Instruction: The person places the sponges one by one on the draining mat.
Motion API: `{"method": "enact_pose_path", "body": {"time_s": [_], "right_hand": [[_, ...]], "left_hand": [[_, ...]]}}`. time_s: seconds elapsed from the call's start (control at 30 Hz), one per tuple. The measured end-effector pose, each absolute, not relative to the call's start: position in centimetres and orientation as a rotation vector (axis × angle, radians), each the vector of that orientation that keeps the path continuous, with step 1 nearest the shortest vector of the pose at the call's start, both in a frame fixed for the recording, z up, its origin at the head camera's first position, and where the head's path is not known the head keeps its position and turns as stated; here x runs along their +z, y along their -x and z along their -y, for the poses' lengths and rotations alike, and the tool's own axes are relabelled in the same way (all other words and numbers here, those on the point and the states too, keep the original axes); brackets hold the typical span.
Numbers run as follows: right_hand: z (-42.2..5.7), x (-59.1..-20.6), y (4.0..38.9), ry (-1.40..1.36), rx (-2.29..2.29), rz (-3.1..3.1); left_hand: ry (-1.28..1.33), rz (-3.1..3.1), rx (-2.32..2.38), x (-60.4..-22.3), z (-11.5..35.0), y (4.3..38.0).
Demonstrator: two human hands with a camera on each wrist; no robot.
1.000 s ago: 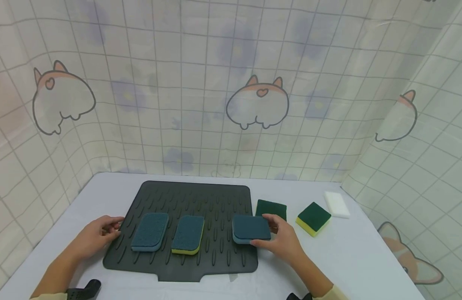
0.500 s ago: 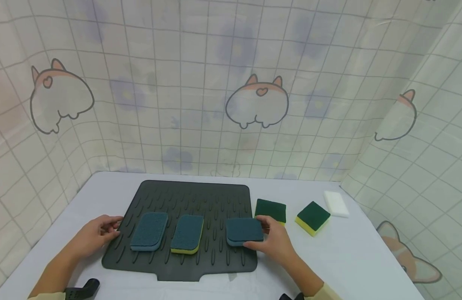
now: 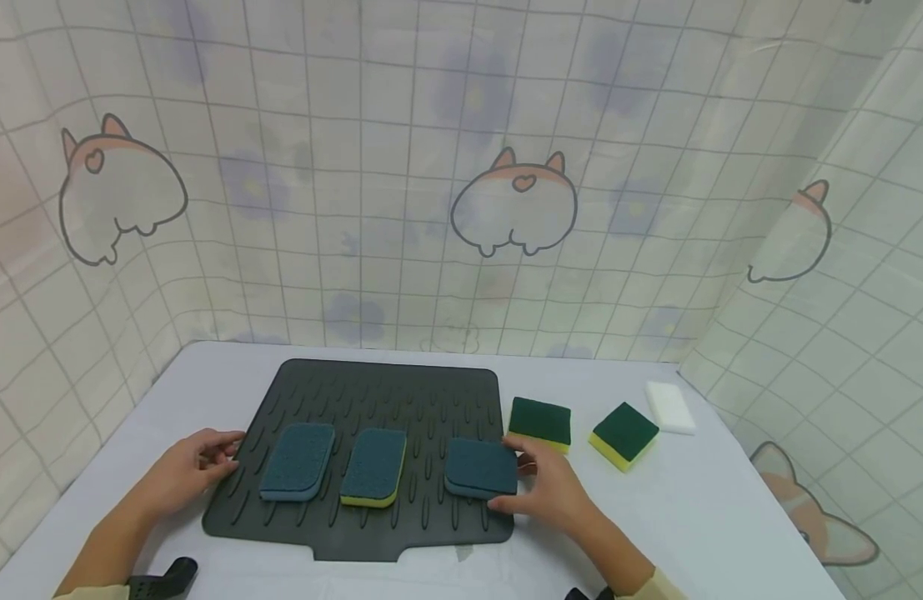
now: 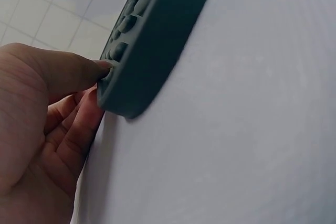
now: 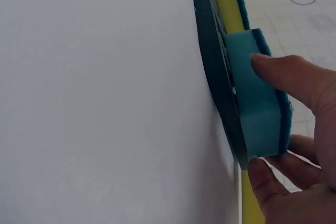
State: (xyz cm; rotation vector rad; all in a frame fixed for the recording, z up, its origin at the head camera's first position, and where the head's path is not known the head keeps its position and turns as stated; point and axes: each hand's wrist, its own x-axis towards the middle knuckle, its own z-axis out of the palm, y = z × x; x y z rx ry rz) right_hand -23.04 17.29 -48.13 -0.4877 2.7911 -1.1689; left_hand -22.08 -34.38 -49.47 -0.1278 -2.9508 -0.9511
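Observation:
My left hand (image 3: pixel 194 473) pinches the left edge of a dark grey draining mat (image 3: pixel 386 379) with raised ridges; in the left wrist view the thumb (image 4: pixel 79 72) lies on top of that edge. At the mat's right side, my right hand (image 3: pixel 547 485) holds a blue scouring sponge (image 3: pixel 478 468) by its right end. The thumb (image 5: pixel 278 72) is along its near side in the right wrist view, and other fingers curl at its end. To its left on the mat lie a yellow sponge with a blue scouring top (image 3: pixel 374 467) and another blue sponge (image 3: pixel 298 461).
Right of the mat, two green-topped yellow sponges (image 3: pixel 539 421) (image 3: pixel 624 435) rest on the white table (image 3: pixel 701 517). A white block (image 3: pixel 670 407) lies near the back right edge. A printed curtain (image 3: pixel 401 250) surrounds the back and sides.
My right hand has moved left and brought the blue sponge further over the mat, where it is now lower and slightly turned. The left hand stays at the mat's edge.

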Motion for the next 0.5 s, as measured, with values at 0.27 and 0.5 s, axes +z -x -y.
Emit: {"method": "enact_pose_path", "body": {"time_s": [0.27, 0.5], "right_hand": [[-18.11, -48.45, 22.67, 0.497, -1.206, -2.727], [-17.55, -48.48, 22.45, 0.423, -1.177, -2.811]], "left_hand": [[0.124, 2.965, -0.944, -49.64, 34.45, 22.26], [0.122, 2.970, -0.944, -49.46, 34.35, 22.17]]}}
